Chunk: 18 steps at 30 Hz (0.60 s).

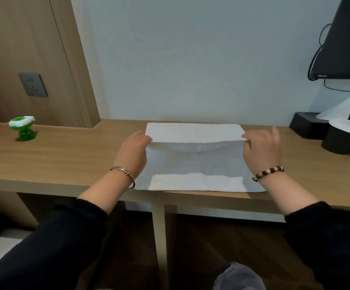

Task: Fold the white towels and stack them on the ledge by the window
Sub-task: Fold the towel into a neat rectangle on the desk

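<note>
You pinched the white towel (195, 162), spread flat on the wooden desk (65, 155), with your left hand (132, 150) and right hand (260, 149) at opposite corners, probably to keep the fold square.

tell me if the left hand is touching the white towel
Touching. The head view shows the left hand pinching the lifted left edge of the white towel, with its fingertips closed on the fold and no gap.
</note>
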Each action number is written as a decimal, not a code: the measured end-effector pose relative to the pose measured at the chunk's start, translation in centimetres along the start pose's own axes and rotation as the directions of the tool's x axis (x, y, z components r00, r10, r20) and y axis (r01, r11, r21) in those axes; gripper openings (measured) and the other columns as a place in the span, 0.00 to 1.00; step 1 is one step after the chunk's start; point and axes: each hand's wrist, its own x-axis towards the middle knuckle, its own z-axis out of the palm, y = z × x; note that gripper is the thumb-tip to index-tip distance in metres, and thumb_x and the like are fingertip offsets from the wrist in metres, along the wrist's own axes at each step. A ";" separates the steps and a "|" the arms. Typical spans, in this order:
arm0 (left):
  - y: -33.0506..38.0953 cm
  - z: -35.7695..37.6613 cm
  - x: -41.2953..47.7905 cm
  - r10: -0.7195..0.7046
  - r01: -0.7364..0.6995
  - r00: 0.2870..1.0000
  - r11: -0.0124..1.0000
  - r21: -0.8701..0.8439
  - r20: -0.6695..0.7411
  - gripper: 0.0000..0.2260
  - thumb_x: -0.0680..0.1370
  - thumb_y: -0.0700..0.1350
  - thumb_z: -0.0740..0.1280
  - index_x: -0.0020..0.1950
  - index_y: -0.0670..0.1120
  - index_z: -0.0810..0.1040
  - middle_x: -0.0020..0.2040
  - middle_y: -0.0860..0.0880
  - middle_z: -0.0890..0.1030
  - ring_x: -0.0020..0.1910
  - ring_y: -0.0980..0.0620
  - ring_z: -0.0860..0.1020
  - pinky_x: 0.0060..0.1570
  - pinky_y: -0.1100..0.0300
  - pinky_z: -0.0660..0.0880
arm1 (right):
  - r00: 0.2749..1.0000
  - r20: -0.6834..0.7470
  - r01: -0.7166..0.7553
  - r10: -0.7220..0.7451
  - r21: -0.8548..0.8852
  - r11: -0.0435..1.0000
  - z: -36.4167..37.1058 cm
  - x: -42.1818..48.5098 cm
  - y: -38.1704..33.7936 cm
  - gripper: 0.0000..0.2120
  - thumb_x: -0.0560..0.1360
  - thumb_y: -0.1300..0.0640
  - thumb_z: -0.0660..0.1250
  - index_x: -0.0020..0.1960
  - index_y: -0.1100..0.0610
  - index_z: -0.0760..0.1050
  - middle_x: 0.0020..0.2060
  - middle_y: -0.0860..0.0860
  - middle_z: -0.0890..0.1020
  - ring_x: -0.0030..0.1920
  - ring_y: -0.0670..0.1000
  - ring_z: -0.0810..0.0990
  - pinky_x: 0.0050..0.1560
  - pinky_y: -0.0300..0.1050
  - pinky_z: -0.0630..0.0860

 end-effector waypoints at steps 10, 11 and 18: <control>0.0 1.9 -7.2 -0.059 0.082 0.867 0.996 -0.025 0.495 0.19 0.83 0.48 0.52 0.75 0.52 0.63 0.76 0.50 0.61 0.75 0.49 0.56 0.73 0.57 0.51 | 0.742 0.671 0.007 -0.003 -0.003 1.000 1.2 -7.2 2.3 0.23 0.80 0.54 0.49 0.75 0.49 0.59 0.75 0.48 0.59 0.75 0.48 0.56 0.74 0.49 0.51; -0.1 2.1 -6.7 -0.062 0.084 0.854 0.996 -0.020 0.517 0.19 0.83 0.49 0.52 0.75 0.52 0.62 0.76 0.51 0.59 0.76 0.49 0.54 0.73 0.57 0.51 | 0.719 0.695 0.005 0.005 -0.013 1.000 1.5 -6.7 2.5 0.23 0.81 0.54 0.48 0.75 0.48 0.57 0.76 0.48 0.57 0.75 0.48 0.55 0.74 0.50 0.50; -0.3 2.0 -5.3 -0.083 0.089 0.911 0.996 0.004 0.404 0.14 0.80 0.45 0.59 0.64 0.47 0.76 0.65 0.46 0.75 0.66 0.45 0.70 0.60 0.52 0.71 | 0.692 0.717 -0.042 0.080 -0.071 0.997 2.1 -4.3 3.7 0.20 0.80 0.55 0.53 0.71 0.52 0.66 0.74 0.53 0.62 0.72 0.54 0.61 0.70 0.52 0.61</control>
